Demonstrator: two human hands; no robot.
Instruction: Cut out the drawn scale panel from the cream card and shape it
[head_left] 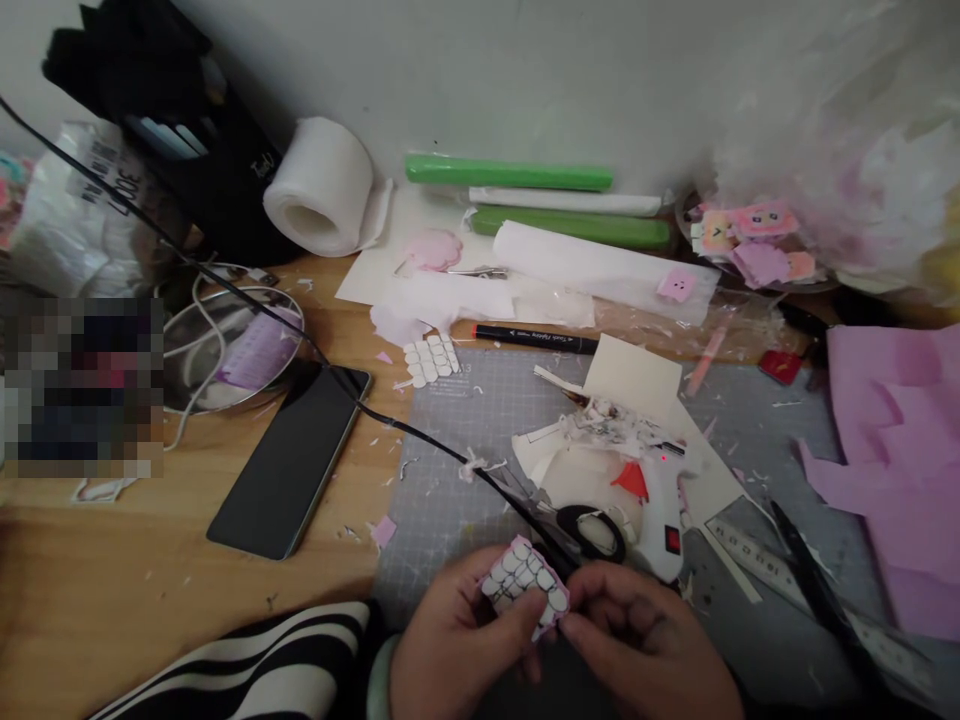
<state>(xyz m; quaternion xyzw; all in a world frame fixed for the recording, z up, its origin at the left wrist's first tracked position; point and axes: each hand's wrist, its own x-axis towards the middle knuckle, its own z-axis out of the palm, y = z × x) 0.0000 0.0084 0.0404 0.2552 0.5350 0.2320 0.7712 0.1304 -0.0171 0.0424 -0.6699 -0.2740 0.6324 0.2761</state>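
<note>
While a pixelated block hides whatever sits at nine o'clock, both wrists are cut off by the bottom edge at six o'clock. The left hand pinches the pink paper piece, covered in small white scale shapes, between thumb and fingers; the right hand pinches its right edge, fingers curled narrow. That piece hangs just above the grey cutting mat on the counter. Just past it at twelve o'clock lie black-handled scissors and a white glue gun. At ten o'clock a round metal tray holds white cable and a purple slip.
</note>
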